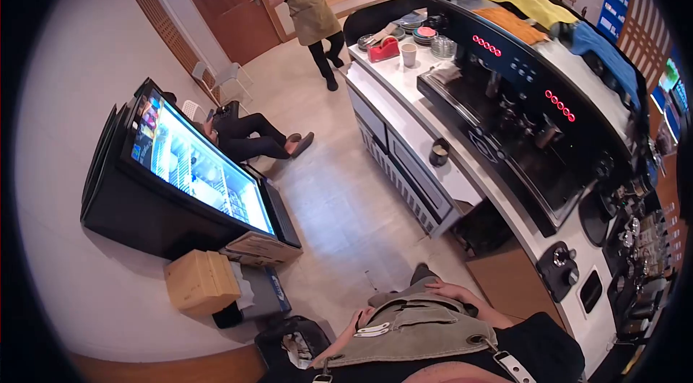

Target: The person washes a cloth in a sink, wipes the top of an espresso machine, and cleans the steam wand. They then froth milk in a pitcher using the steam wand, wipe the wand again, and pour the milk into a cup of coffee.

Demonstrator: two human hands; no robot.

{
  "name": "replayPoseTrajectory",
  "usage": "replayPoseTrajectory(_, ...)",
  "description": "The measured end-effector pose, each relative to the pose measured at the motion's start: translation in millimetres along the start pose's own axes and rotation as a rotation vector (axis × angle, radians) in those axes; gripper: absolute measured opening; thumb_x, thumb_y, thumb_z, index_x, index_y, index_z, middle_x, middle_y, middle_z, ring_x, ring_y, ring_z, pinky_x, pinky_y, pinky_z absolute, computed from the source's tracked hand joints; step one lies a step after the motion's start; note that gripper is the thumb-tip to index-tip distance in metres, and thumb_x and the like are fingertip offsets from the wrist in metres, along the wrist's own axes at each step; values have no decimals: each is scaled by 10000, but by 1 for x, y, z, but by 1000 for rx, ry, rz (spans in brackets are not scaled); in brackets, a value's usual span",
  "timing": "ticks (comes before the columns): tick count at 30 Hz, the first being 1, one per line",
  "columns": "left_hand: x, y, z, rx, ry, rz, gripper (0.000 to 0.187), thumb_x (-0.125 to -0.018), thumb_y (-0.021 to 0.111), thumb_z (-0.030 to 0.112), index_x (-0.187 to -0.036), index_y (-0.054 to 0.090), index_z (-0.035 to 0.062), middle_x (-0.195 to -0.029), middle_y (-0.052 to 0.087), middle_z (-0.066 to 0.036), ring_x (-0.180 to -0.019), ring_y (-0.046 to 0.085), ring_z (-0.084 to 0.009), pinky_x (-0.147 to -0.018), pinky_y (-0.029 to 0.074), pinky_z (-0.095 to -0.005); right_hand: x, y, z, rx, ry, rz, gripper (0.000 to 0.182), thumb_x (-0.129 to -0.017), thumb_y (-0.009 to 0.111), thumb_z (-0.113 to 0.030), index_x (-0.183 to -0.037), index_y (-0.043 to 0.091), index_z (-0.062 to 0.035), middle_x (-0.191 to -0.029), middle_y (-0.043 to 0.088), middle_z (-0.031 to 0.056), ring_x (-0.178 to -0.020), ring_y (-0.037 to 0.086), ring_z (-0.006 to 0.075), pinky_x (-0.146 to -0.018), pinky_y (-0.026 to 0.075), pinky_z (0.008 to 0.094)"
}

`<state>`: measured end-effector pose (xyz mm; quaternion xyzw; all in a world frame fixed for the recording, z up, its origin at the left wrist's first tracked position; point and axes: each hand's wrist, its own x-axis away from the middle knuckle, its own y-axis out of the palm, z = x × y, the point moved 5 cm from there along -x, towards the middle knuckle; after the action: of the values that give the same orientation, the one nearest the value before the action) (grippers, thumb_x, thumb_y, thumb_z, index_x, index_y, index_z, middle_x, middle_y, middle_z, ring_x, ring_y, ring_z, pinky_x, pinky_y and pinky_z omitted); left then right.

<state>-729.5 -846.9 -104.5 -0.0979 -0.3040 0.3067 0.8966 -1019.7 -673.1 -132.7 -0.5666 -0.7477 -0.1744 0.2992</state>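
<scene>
My right hand [449,291] lies against the front of the olive apron [419,325] I wear, its fingers stretched out and nothing visible in it. My left hand [363,318] is at the other side of the apron, next to a white clip-like item [372,330] on the cloth. Its fingers are mostly hidden by the apron. To the right stands a white counter [505,228] with a black espresso machine [505,94] whose buttons glow red. A small dark pitcher [439,153] sits on the counter's near edge, apart from both hands.
A glass-door fridge [202,166], a yellow box [198,283] and a black bag [292,343] stand left. A tamping mat [557,271] and phone [592,290] lie right. Beyond are a seated person [253,134] and a standing co-worker [310,11] holding a white box.
</scene>
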Motion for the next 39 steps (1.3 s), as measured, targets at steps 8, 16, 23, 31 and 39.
replayPoseTrajectory(8,-151,-84,66,-158,82,209,317,-1007,445,288,-1035,614,21,-943,645,-262,-885,595,-479,-760,457,-550,-129,-130,-60,-98,-92,59,570,-988,475,-444,-1424,503,-77,-1498,426,154,-1406,311,305,-1166,232,373)
replayPoseTrajectory(16,-304,-146,150,-361,243,122,379,-1014,421,330,-984,617,8,-836,651,-278,-786,606,-514,-691,472,-570,-152,-217,-71,-331,22,211,475,-1021,454,-328,-1398,524,-47,-1425,522,84,-1314,448,208,-1120,323,349)
replayPoseTrajectory(23,-431,-173,248,-652,416,-205,460,-1021,399,400,-936,620,5,-797,637,-285,-757,601,-521,-668,470,-569,-166,-177,-82,-1183,29,609,418,-1018,470,-337,-1318,596,-74,-1301,610,82,-1198,548,201,-1039,402,350)
replayPoseTrajectory(31,-526,-222,291,-703,520,-675,456,-1030,393,423,-958,594,20,-841,634,-301,-847,604,-505,-725,476,-521,-192,-140,-199,-1523,3,1219,371,-974,596,-307,-1208,642,-23,-1131,670,50,-1057,609,147,-913,482,307)
replayPoseTrajectory(39,-548,-256,312,-705,519,-1096,397,-1045,378,381,-980,512,13,-824,598,-308,-828,556,-524,-725,462,-509,-242,-90,-236,-1807,-10,1220,409,-1019,516,-260,-1352,557,-25,-1310,608,75,-1205,552,167,-1053,420,310)
